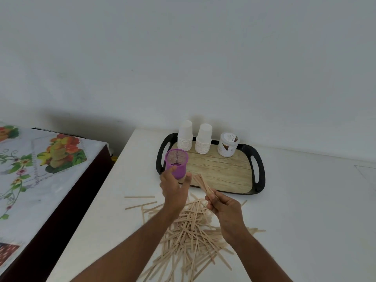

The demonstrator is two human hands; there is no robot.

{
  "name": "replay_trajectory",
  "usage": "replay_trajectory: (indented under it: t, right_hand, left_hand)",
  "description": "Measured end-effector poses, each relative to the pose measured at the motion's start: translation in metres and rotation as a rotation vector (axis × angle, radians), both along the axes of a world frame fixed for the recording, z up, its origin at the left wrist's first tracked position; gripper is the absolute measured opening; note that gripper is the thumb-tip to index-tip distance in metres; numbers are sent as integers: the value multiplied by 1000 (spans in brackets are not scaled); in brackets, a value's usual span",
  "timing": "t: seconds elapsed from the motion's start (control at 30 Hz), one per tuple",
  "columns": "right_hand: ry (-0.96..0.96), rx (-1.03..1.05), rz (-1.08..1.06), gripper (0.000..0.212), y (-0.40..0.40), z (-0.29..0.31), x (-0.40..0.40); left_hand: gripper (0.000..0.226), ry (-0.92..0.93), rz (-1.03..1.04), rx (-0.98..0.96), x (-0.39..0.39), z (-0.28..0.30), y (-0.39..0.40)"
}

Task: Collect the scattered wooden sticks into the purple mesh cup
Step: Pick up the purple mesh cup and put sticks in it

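I see the right hand pinching a small bundle of wooden sticks above the scattered pile, while the left hand, fingers spread, reaches at the one purple mesh cup standing on the tray beside two paper-cup stacks and one jar.

Mesh cup on tray, behind sticks.

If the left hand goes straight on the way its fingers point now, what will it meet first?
Probably the purple mesh cup: the left hand is open just before it, fingers reaching toward its near wall. Depth is unclear.
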State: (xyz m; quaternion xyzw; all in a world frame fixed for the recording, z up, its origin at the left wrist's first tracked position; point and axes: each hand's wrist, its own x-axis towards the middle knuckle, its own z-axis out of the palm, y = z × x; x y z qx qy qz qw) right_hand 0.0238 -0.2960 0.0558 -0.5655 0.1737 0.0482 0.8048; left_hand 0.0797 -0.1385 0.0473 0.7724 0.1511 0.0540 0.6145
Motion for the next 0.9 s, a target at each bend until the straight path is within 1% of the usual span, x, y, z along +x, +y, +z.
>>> replay_trajectory:
  t: [0.03, 0.07, 0.13, 0.2, 0.23, 0.27, 0.37, 0.5, 0.57, 0.67, 0.73, 0.8, 0.9]
  right_hand:
    - [3, 6, -4, 23, -2, -1, 1]
    - [7, 12, -9, 24, -5, -3, 2]
    - [20, 25, -15, 24, -10, -6, 4]
    - [42, 40, -16, 24, -15, -8, 4]
    - [56, 47, -19, 24, -16, -10, 4]
    - [66, 48, -21, 23, -18, -11, 3]
    - [82, 40, -32, 20, -21, -14, 3]
    - [67, 11, -70, 20, -26, -11, 8]
    - [36, -26, -64, 22, -27, -6, 11]
    - [-50, -105, -37, 24, -25, 8, 12]
    - [-125, -229, -22, 24, -21, 21, 10]
    - [-219, -443, -13, 26, -17, 32, 6]
    - [-443, -752, 4, 30, -13, 46, -5]
  left_hand:
    - [76, -40, 60, 153, 11, -1, 8]
    - [81, -57, 89, 261, 22, -2, 17]
    - [102, -58, 42, 404, 47, -8, 34]
    - [128, -37, -69, 440, 67, -12, 45]
    - [136, -30, -114, 426, 76, -13, 48]
    - [139, -37, -148, 395, 83, -15, 50]
    - [139, -94, -209, 257, 96, -18, 51]
    - [130, -180, -186, 138, 98, -20, 49]
    - [127, -228, -197, 151, 91, -16, 49]
    - [128, -273, -239, 167, 68, -5, 47]
    - [124, -294, -251, 164, 47, 2, 46]
    - [115, -307, -267, 157, 25, 6, 44]
    - [112, -316, -300, 157, -14, 9, 44]
